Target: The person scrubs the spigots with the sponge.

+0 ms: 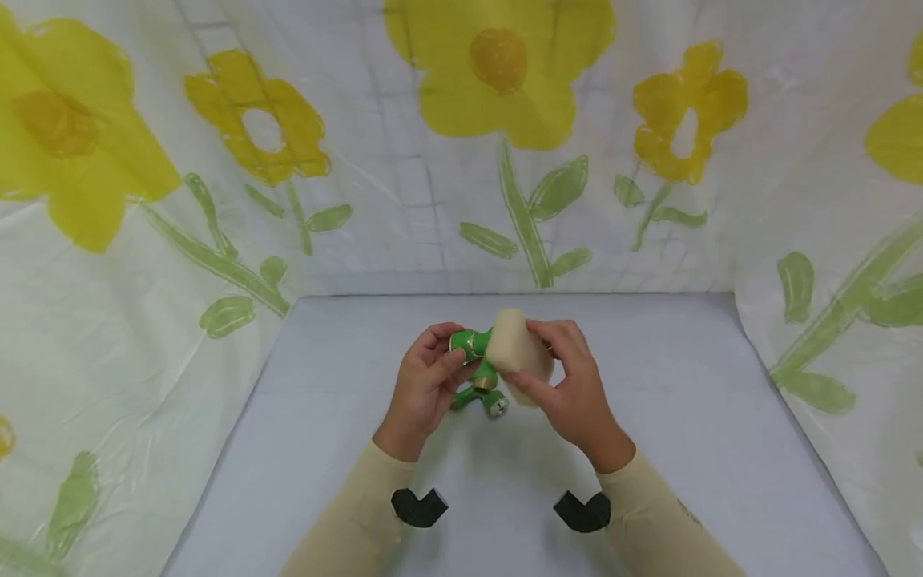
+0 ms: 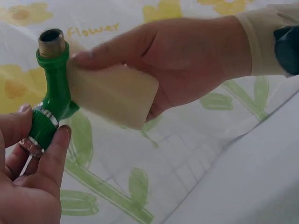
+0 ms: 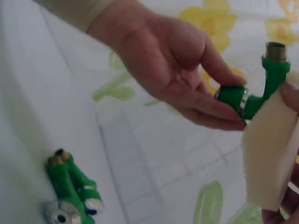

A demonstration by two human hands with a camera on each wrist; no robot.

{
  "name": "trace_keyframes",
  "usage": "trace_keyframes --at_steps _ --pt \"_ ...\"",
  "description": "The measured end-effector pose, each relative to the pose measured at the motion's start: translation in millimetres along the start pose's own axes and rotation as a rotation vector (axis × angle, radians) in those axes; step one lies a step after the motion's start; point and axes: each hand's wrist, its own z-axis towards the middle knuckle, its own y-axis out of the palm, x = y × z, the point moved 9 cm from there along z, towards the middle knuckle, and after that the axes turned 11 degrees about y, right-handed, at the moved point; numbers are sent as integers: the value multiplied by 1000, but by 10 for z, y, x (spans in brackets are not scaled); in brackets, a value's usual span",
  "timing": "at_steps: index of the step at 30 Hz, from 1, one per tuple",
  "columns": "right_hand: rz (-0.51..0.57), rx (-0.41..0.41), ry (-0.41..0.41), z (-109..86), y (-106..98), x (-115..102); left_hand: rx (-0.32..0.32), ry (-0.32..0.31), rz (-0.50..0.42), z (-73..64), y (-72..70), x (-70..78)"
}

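Observation:
My left hand (image 1: 424,383) grips a green angle valve (image 2: 58,88) by its round end, thumb on one side and fingers on the other. The valve's bare brass threaded end shows in both wrist views. In my right hand (image 1: 580,397) is a cream-coloured sponge (image 1: 517,353), held between thumb and fingers. One face of the sponge lies against the valve's green body, hiding part of it. Below the hands, more green valves (image 3: 70,186) with brass ends lie on the table; in the head view they are partly covered by the held valve and left hand.
The pale table (image 1: 671,417) reaches back to a white curtain (image 1: 404,200) painted with yellow flowers, which hangs behind and at both sides. Black curved pieces (image 1: 420,509) sit by the wrists over the beige sleeves (image 1: 346,513).

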Motion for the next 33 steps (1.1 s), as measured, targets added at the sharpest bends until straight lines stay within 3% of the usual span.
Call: trace_keyframes --at_steps 3,7,10,14,17,21,24,27,30,33 --pt "-25 56 19 -1 1 53 32 -21 17 -17 -28 -43" --pt "27 -31 -25 -85 142 -42 113 -42 36 -32 -116 -102" --pt "47 -75 -56 -82 172 -106 119 -41 43 -21 -131 -99" --pt "-2 44 -20 11 43 1 80 -51 43 -12 -72 -103" --pt "-29 115 19 18 -8 79 88 -60 37 -19 -61 -124" --pt "0 2 -25 -43 119 -16 136 -45 22 -23 -102 -126" --pt "31 -78 -65 -52 167 -91 126 -38 3 -19 -99 -126" --pt "-17 1 -50 11 57 -37 85 -41 -23 -24 -57 -125" --pt "-68 129 30 59 -75 101 48 -42 -34 -39 -15 -116" --pt "-47 139 65 32 -51 138 46 -35 -20 -47 -18 -114"
